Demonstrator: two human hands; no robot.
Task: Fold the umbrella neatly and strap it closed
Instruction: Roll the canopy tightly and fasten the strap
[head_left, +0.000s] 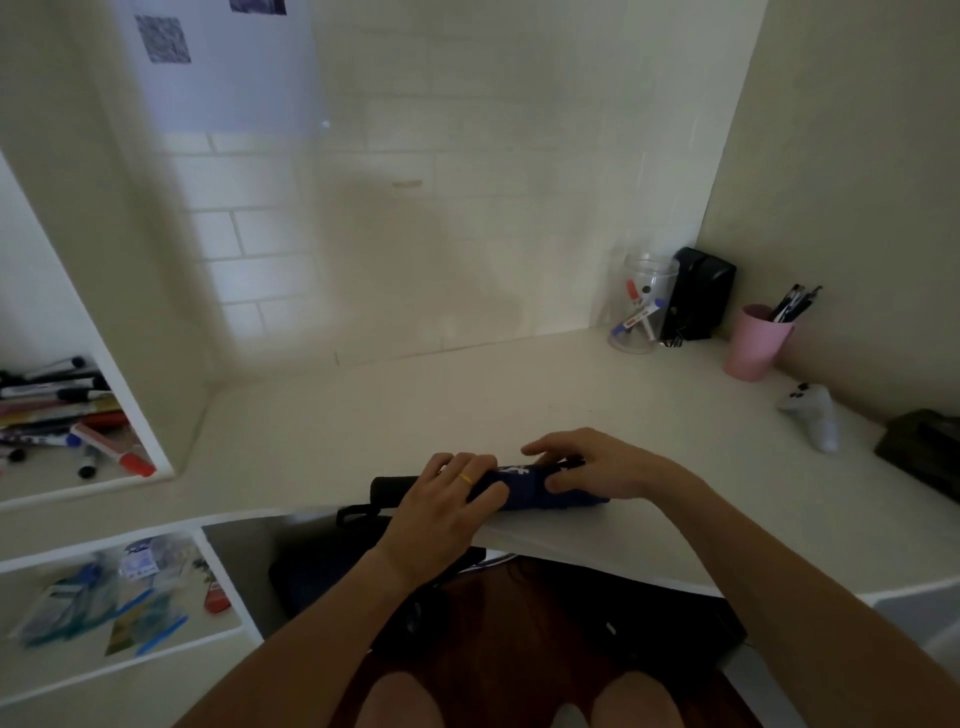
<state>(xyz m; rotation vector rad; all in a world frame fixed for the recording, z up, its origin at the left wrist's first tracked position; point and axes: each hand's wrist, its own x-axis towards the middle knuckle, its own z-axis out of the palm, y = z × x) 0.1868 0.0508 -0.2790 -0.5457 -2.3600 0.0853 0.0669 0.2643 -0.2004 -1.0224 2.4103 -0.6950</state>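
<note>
A collapsed dark blue umbrella lies lengthwise along the front edge of the white desk. Its black handle points left, with a black wrist loop hanging over the edge. My left hand, with a yellow ring on one finger, is wrapped over the umbrella near the handle end. My right hand presses on the rolled fabric further right, thumb under and fingers spread on top. Both hands hide much of the canopy, and I cannot make out the strap.
At the back right stand a clear jar of markers, a black box and a pink cup of pens. A white game controller and a dark object lie at right. Left shelves hold markers and packets.
</note>
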